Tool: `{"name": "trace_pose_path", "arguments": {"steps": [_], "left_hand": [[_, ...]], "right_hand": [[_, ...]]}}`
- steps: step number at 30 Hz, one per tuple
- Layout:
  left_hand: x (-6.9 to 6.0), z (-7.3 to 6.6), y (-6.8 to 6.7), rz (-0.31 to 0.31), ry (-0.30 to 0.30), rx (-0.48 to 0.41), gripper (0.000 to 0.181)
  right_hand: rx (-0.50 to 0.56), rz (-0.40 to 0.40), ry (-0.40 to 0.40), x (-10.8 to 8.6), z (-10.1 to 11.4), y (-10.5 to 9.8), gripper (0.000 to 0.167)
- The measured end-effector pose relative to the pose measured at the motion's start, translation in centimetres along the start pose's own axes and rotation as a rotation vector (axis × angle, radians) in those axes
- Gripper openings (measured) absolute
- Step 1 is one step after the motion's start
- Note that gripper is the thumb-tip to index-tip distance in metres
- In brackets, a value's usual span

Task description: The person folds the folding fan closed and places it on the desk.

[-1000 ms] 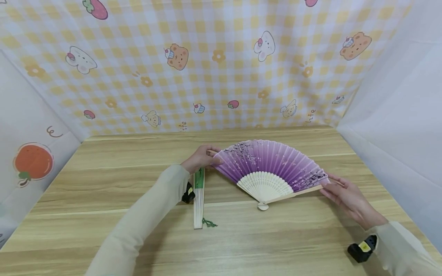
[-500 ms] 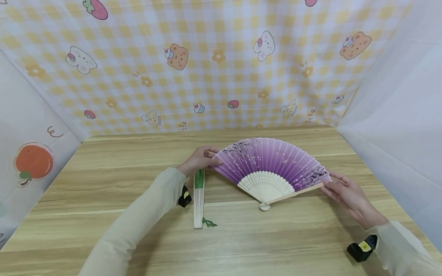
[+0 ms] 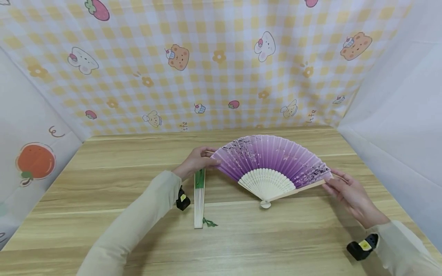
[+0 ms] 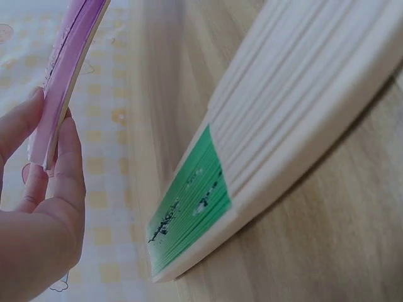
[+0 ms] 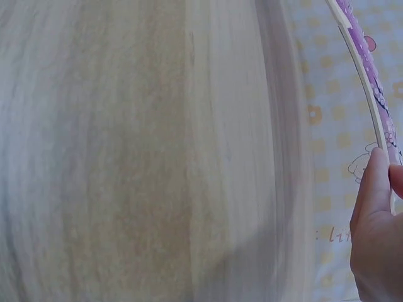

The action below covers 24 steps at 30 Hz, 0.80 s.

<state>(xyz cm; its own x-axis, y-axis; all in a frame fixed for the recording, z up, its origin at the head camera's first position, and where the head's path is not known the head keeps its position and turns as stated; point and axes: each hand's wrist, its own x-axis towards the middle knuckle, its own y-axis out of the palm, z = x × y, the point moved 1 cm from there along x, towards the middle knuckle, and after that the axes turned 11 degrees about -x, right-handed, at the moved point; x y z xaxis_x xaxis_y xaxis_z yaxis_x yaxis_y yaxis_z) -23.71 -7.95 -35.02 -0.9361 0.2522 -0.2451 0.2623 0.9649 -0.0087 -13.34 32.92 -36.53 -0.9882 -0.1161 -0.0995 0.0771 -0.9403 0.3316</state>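
Purple folding fan (image 3: 270, 159) is spread a touch wider — left and right corners both a bit farther out, top of the leaf slightly higher in the head view. My read: near full spread, so mostly a small tensioning adjustment; pleats visible across the leaf.

Grip: both hands clamped on it. Left hand (image 3: 196, 161) pinches the fan's left corner, thumb on one face, fingers behind. Right hand (image 3: 353, 197) pinches its right end by the wooden guard stick (image 3: 311, 186). Pivot (image 3: 265, 204) sits at the fan's near end; can't tell if it touches the tabletop (image 3: 262, 245).

Vs a second ago: left forearm shifted outward, pivot crept slightly away from the person. Folded green fan (image 3: 199, 195), left of the purple fan — unmoved, tassel (image 3: 210, 222) included.
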Motion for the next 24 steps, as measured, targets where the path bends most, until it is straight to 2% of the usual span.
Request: {"name": "trace_pose_path", "arguments": {"steps": [7,12,20,24], "left_hand": [[-0.7,0.0,-0.5,-0.007,0.035,0.020,0.045],[-1.1,0.1,-0.6,-0.037,0.068,0.039,0.044],[-1.6,0.4,-0.1,-0.115,0.145,-0.048,0.042],[-1.8,0.6,0.1,-0.158,0.163,-0.095,0.042]], "right_hand": [[0.016,-0.001,-0.017,0.1,0.1,0.3,0.026],[0.025,-0.012,-0.024,0.2,0.1,0.6,0.025],[0.014,-0.068,-0.041,0.6,0.1,1.1,0.023],[0.016,-0.102,-0.055,0.8,0.0,1.6,0.022]]}}
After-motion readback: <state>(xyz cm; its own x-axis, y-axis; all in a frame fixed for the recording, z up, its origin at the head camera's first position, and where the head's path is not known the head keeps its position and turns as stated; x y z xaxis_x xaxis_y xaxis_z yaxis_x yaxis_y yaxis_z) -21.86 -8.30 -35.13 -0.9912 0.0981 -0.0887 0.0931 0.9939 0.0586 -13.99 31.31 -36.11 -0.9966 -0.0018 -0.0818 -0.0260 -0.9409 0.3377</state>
